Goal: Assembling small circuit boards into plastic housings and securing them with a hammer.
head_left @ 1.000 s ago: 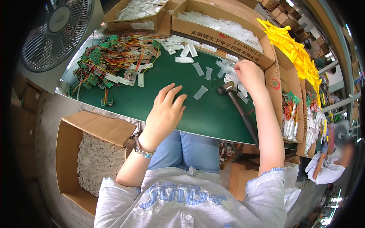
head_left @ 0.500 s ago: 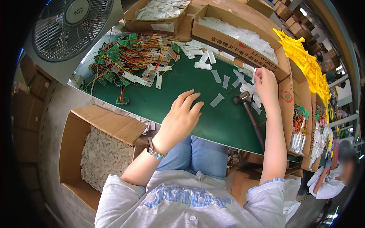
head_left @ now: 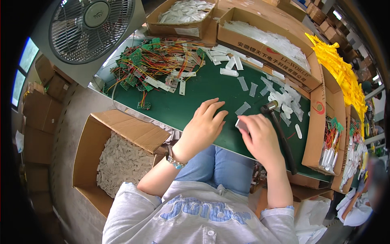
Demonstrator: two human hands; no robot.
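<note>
Pale piece (head_left: 241,125), frame centre | right hand (head_left: 262,136) pinching it; left hand (head_left: 202,131) loosely spread | positioning, I'd say; next probably needs both hands

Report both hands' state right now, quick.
Left hand: open, nothing visible in it.
Right hand: closed on a small pale piece.

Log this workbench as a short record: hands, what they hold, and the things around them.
Left hand: left hand, fingers loosely spread, no held item visible
Right hand: right hand, gripping a small pale piece
Surface: green tabletop
Tool: black-handled hammer, just right of the right hand
Far left of surface: tangled pile of wired circuit boards
Beyond surface, left: grey fan
Below, left: open carton filled with pale pieces
</note>
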